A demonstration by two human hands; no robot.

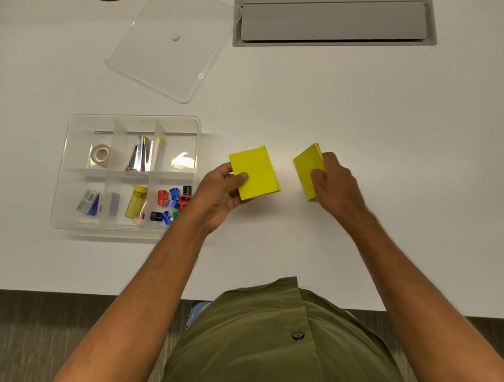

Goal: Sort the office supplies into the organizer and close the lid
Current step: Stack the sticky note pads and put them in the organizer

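Note:
A clear divided organizer [73, 140] sits at the left of the white desk. It holds a tape roll [99, 154], a stapler [140, 154], a yellow container [136, 201], staple boxes [89, 202] and several coloured sharpeners [172, 203]; its back right compartment looks bare. The clear lid [168, 40] lies flat behind it. My left hand [218, 199] grips a yellow sticky-note pad [255, 172] just right of the organizer. My right hand [337, 186] grips a second yellow pad [306, 167], tilted on edge, with orange sheets showing at its top.
A grey cable hatch [334, 21] is set into the desk at the back. The desk's front edge [67, 294] runs close to my body. White desk surface stretches to the right of my hands.

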